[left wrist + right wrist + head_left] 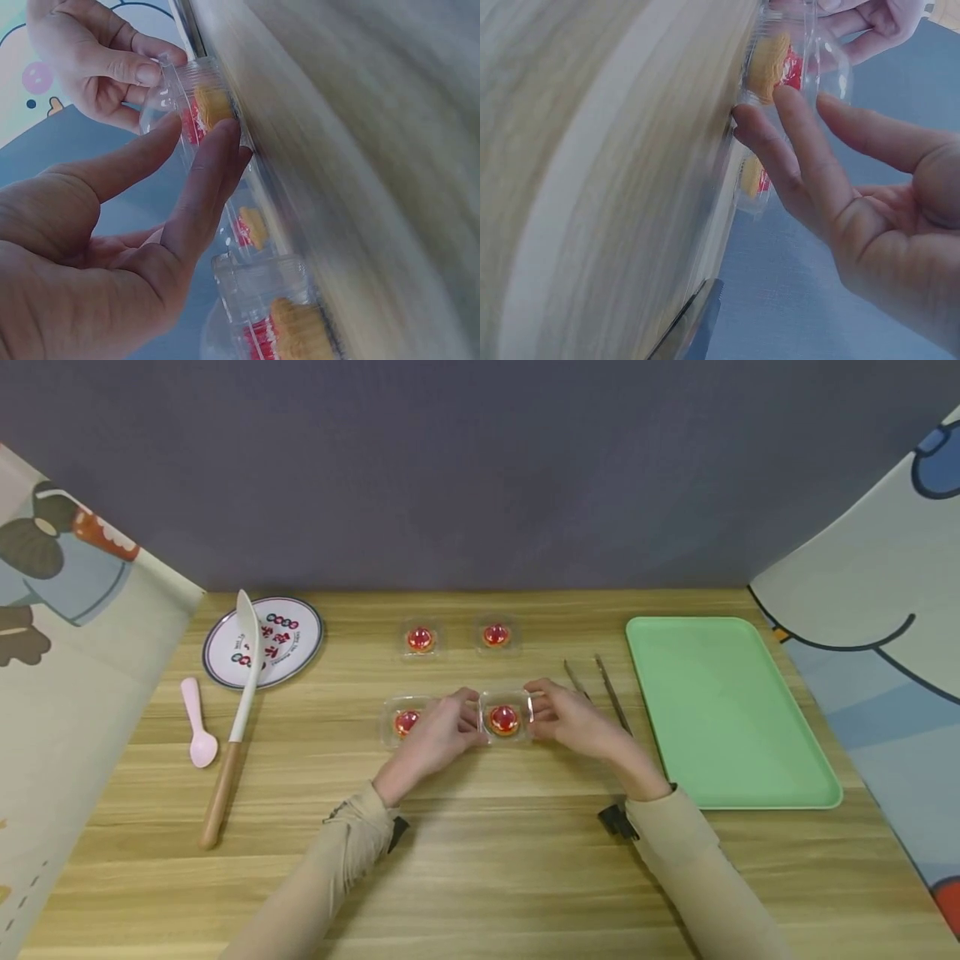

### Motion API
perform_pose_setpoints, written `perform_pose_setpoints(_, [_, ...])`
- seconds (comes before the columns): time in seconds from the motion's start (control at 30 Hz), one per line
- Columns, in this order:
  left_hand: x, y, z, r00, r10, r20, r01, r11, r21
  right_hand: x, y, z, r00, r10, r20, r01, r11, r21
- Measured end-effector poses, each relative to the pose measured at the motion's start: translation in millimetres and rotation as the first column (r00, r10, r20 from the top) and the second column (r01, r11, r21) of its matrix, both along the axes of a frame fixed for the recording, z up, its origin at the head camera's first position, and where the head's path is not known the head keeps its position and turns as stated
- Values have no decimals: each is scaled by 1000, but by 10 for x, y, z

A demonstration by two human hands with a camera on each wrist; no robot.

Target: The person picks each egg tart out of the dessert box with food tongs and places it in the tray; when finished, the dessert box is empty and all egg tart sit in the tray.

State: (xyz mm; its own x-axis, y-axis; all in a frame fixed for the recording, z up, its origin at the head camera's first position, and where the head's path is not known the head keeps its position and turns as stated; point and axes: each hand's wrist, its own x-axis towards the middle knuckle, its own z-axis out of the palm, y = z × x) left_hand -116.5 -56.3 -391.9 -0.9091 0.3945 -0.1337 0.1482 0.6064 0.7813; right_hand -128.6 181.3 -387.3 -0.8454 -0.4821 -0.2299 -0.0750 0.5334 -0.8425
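In the head view, my left hand (442,735) and right hand (573,720) hold a clear plastic box (504,739) between them. The box contains a small tart with a red top (503,719) and a fluted golden base. Thumb and fingertips of the left hand (112,225) lie at the box's left side, those of the right hand (885,187) at its right side. Partly behind my left hand sits another boxed tart (406,722). Two more boxed tarts, one at left (421,640) and one at right (496,636), stand farther back.
On the right lies a light green tray (738,710), with metal tongs (615,693) beside it, partly behind my right forearm. At left are a printed plate (296,647), a long wooden-handled ladle (234,752) resting across it, and a pink spoon (197,727). A dark grey panel (480,477) borders the back.
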Motion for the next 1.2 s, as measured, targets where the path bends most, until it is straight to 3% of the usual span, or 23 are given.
perform_pose_setpoints(0.37, [13, 11, 7, 993, -44, -112, 35, 996, -78, 32, 22, 4, 1000, 5, -15, -5, 999, -49])
perform_pose_setpoints(0.6, [42, -3, 72, 990, -15, -139, 4, 997, -79, 65, 24, 22, 990, -9, -141, 15, 999, 38])
perform_pose_setpoints(0.7, [47, -7, 98, 990, -9, -143, -1, 998, -68, 63, 29, 38, 983, -9, -182, 15, 999, 33])
perform_pose_setpoints(0.93, [87, -16, 227, 987, 58, -153, -49, 997, 62, 81, 69, 190, 978, -57, -201, 46, 997, -57])
perform_pose_setpoints(1.2, [92, -31, 270, 974, 116, -197, -68, 970, 235, 159, 158, 384, 974, -124, -190, 93, 982, -166])
